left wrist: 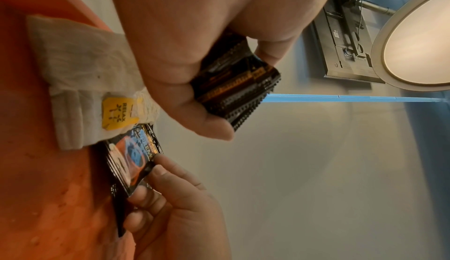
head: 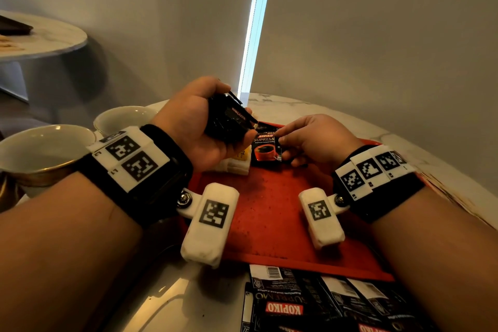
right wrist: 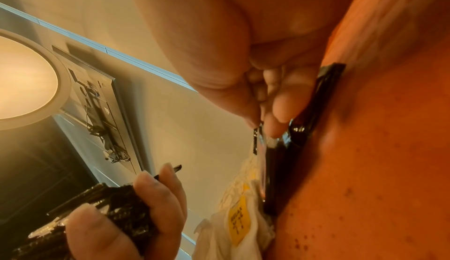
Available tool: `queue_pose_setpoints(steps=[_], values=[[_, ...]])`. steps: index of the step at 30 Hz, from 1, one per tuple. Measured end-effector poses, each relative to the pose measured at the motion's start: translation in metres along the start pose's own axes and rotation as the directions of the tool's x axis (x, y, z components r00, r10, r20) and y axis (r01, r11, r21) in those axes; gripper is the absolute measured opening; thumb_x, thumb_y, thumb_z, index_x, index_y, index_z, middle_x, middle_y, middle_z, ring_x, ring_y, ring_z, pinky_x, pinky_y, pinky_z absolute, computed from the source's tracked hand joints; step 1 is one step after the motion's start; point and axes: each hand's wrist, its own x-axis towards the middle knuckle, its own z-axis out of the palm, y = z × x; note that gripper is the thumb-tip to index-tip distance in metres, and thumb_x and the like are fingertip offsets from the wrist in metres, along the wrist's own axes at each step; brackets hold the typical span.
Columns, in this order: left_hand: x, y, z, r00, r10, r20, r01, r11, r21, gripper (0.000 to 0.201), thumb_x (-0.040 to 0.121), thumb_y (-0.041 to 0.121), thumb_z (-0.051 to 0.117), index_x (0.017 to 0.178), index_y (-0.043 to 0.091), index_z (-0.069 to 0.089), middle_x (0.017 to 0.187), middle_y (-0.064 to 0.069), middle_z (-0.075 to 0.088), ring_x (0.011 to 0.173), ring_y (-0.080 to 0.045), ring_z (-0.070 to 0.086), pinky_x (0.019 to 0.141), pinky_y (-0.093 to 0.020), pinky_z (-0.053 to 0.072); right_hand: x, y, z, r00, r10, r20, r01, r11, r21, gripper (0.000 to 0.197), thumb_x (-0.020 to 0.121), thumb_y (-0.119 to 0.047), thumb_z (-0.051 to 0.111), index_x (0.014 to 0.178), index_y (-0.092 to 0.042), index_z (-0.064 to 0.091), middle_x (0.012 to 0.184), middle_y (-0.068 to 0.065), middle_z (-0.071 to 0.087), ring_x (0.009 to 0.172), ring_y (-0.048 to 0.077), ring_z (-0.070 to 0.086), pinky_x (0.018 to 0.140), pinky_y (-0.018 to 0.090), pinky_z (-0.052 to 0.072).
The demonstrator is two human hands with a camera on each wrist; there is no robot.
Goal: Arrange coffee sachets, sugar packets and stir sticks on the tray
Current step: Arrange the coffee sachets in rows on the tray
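The left hand point(head: 194, 127) grips a bundle of coffee sachets point(head: 229, 118) above the red tray point(head: 269, 210). Beside the white sugar packets point(left wrist: 80, 91), the right hand point(head: 315, 137) pinches one sachet point(head: 266, 148) onto the tray's black stack (placing coffee, I judge); next it must release, then take another.

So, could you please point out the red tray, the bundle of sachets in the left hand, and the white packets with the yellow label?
red tray point(head: 269, 213): head view, bare middle of its floor.
bundle of sachets point(left wrist: 233, 83): left wrist view, its exposed end.
white packets point(left wrist: 80, 83): left wrist view, top packet's wrapper.
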Motion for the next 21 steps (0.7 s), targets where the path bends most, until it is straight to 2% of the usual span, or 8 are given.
queue_pose_setpoints(steps=[3,7,11,15,18,21], values=[[-0.0007,0.0005,0.0,1.0,-0.013,0.007,0.013,1.0,-0.003,0.039,0.093,0.032,0.05,0.126,0.011,0.053,0.109,-0.012,0.057,0.091,-0.027,0.061,0.057,-0.032,0.057,0.0002,-0.0004,-0.0001,1.0,0.004,-0.005,-0.004,1.0,-0.011,0.011,0.09,0.002,0.066,0.094,-0.007,0.072,0.09,0.021,0.073,0.062,0.022,0.068,0.046,0.029,0.05],[-0.0021,0.0002,0.0009,1.0,0.001,-0.007,-0.001,1.0,-0.004,0.056,0.093,0.031,0.05,0.144,0.007,0.048,0.11,-0.013,0.057,0.093,-0.028,0.061,0.058,-0.032,0.057,-0.0015,-0.0019,0.0003,1.0,0.016,0.009,-0.016,1.0,0.004,0.01,0.09,-0.001,0.067,0.098,-0.005,0.071,0.092,0.019,0.073,0.062,0.02,0.069,0.049,0.029,0.051],[-0.0037,-0.0006,0.0025,1.0,0.004,0.001,-0.004,1.0,0.011,0.054,0.094,0.031,0.049,0.145,0.01,0.049,0.108,-0.013,0.058,0.092,-0.026,0.062,0.057,-0.032,0.057,0.0002,-0.0018,0.0009,1.0,0.024,0.015,-0.024,1.0,0.003,0.01,0.09,-0.003,0.068,0.098,-0.007,0.072,0.095,0.02,0.073,0.062,0.019,0.067,0.053,0.03,0.05],[-0.005,-0.0012,0.0042,1.0,0.014,-0.004,-0.014,1.0,0.019,0.059,0.094,0.03,0.048,0.149,0.008,0.045,0.107,-0.013,0.058,0.091,-0.026,0.062,0.056,-0.032,0.057,0.0019,-0.0015,0.0021,0.999,0.037,0.007,-0.037,0.999,0.008,0.007,0.089,-0.007,0.07,0.095,-0.009,0.073,0.097,0.026,0.073,0.066,0.026,0.061,0.053,0.032,0.045],[-0.0047,-0.0014,0.004,1.0,0.02,-0.003,-0.02,1.0,0.021,0.059,0.094,0.029,0.049,0.148,0.006,0.044,0.108,-0.014,0.059,0.092,-0.027,0.063,0.057,-0.033,0.058,0.0032,-0.0012,0.0025,1.0,0.016,-0.015,-0.016,1.0,0.024,0.008,0.09,-0.006,0.068,0.096,-0.008,0.072,0.095,0.022,0.072,0.061,0.021,0.064,0.048,0.029,0.044],[-0.004,-0.0015,0.003,1.0,0.022,0.005,-0.022,1.0,0.015,0.06,0.094,0.029,0.049,0.149,0.005,0.043,0.11,-0.015,0.059,0.092,-0.028,0.064,0.057,-0.033,0.058,0.0038,0.0,0.0014,0.999,0.0,-0.036,0.0,1.0,0.012,0.01,0.09,-0.008,0.068,0.099,-0.008,0.071,0.094,0.019,0.074,0.065,0.021,0.069,0.048,0.029,0.047]])
